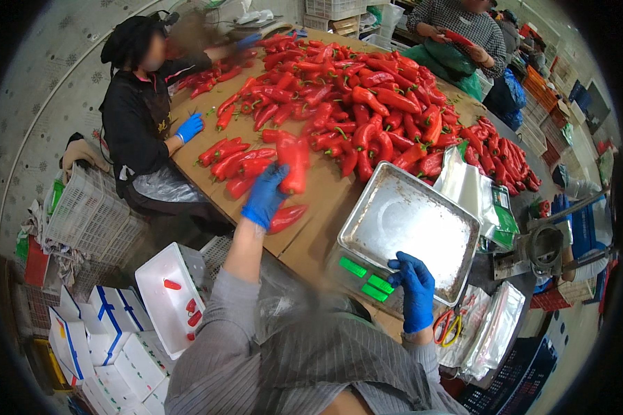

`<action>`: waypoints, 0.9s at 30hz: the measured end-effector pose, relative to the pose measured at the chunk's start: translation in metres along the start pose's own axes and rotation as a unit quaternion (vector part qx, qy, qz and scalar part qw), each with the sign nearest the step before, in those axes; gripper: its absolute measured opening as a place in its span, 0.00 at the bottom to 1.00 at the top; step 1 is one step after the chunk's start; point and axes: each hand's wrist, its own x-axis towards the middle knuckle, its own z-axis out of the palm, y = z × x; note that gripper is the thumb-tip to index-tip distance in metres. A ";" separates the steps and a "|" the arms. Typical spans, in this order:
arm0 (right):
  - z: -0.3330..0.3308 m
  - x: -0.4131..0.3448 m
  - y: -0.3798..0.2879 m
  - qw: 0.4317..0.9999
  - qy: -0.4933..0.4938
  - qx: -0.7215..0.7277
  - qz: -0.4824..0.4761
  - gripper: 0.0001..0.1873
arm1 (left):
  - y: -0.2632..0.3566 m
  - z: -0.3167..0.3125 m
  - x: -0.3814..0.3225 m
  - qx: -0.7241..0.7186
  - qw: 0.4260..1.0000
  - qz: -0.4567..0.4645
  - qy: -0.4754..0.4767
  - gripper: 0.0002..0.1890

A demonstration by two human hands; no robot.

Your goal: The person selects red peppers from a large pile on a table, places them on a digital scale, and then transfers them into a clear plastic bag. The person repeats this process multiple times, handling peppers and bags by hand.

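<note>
In a blue glove, my left hand (268,196) grips at least one large red pepper (294,167), raised above the cardboard-covered table; motion blurs its outline. Another red pepper (287,218) lies beside my left wrist. My right hand (414,291), also gloved in blue, hovers at the front edge of a scale's metal pan (394,212) with loosely bent fingers and nothing visible in them. The pan holds no peppers. Below it glow the scale's green displays (376,288). A big heap of red peppers (363,104) covers the table's far side, and a small group (239,161) lies left of my left hand.
Scissors (447,328) and stacked clear plastic bags (490,332) lie to the right. More bags (470,187) rest beyond the pan. A white foam box (158,306) with several pepper pieces stands at lower left. A seated co-worker (140,104) and another across the table (459,39) handle peppers.
</note>
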 end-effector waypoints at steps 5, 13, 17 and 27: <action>0.021 0.010 -0.007 0.998 -0.063 0.003 -0.003 0.14 | -0.013 0.068 -0.043 -0.410 0.893 -0.150 -0.105 0.29; 0.060 0.027 -0.018 0.931 -0.006 -0.172 -0.320 0.31 | -0.015 0.128 -0.088 -0.497 0.818 -0.261 -0.124 0.22; 0.067 0.032 -0.024 0.875 0.028 -0.301 -0.379 0.38 | -0.023 0.149 -0.106 -0.352 0.913 -0.159 -0.134 0.26; 0.056 0.025 0.001 0.879 0.061 -0.211 -0.423 0.36 | -0.015 0.175 -0.130 0.003 0.980 0.159 -0.116 0.49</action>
